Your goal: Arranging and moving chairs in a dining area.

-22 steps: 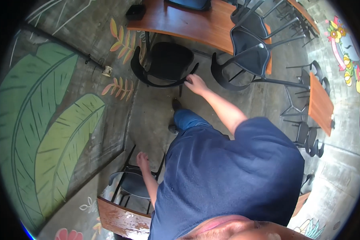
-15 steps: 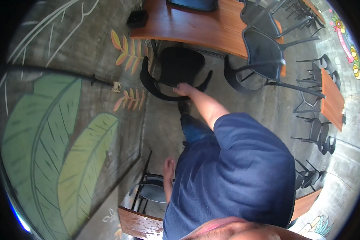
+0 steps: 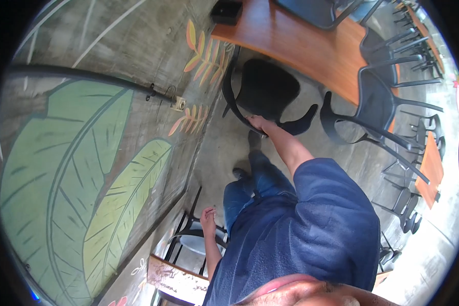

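A black chair with a curved rail backrest stands at the near edge of a brown wooden table. My right hand, its arm stretched forward, is closed on the middle of that backrest rail. My left hand hangs at my left side, holding nothing, with its fingers loosely bent and partly apart. It is nearest to another dark chair with a grey seat, beside the wall. My legs and shoes show on the floor just behind the gripped chair.
A painted concrete wall with a pipe and a socket runs along the left. A black box sits on the table's corner. Chairs rest upturned on the table's right part. A worn table stands at lower left.
The view has turned, so the table and chair appear farther right. My right hand stays on the backrest, and my left hand has risen slightly. Both of my shoes now show.
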Demonstrator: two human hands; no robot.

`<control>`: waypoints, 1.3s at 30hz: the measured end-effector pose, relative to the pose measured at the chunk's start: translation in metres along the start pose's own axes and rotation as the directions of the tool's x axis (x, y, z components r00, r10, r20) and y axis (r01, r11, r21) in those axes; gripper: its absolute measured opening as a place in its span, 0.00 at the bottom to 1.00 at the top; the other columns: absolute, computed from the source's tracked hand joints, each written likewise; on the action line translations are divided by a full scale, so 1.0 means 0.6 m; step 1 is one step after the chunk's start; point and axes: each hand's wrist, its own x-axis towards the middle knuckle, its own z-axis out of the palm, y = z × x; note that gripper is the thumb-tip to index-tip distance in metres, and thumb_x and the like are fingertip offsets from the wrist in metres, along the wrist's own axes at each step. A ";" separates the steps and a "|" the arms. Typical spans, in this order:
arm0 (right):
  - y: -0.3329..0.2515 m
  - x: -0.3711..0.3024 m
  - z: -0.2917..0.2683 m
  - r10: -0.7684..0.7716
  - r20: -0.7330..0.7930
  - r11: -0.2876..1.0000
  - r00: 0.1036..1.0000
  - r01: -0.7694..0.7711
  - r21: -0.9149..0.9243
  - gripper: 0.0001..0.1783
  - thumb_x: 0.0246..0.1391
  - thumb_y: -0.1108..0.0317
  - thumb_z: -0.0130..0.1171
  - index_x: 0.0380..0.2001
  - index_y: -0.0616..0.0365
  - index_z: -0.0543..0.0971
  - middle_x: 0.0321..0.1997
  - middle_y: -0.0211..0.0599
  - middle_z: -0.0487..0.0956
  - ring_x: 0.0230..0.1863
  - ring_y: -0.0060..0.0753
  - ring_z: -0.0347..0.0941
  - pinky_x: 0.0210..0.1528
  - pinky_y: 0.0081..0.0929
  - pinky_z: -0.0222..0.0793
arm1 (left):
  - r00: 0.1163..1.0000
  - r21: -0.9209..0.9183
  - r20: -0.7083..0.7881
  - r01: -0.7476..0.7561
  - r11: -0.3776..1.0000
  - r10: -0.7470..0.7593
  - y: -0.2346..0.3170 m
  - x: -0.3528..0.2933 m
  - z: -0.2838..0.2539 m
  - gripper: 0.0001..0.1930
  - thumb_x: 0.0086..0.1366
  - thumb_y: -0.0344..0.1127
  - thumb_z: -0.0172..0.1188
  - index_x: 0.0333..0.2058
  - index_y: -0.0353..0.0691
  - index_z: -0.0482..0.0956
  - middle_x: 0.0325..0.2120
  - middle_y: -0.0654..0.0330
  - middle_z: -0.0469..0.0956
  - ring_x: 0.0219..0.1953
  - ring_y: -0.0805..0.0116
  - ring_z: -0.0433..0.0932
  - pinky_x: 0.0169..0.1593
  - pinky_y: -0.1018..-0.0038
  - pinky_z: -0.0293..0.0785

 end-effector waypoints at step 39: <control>-0.424 -0.746 -0.072 -0.623 -0.519 0.728 0.586 0.677 -0.109 0.31 0.36 0.58 0.69 0.45 0.58 0.72 0.40 0.43 0.76 0.40 0.39 0.73 0.41 0.31 0.70 | 0.187 -0.666 0.672 -0.270 0.695 0.717 0.145 -0.153 0.319 0.04 0.59 0.28 0.53 0.33 0.40 0.74 0.34 0.62 0.73 0.40 0.76 0.69 0.41 0.80 0.65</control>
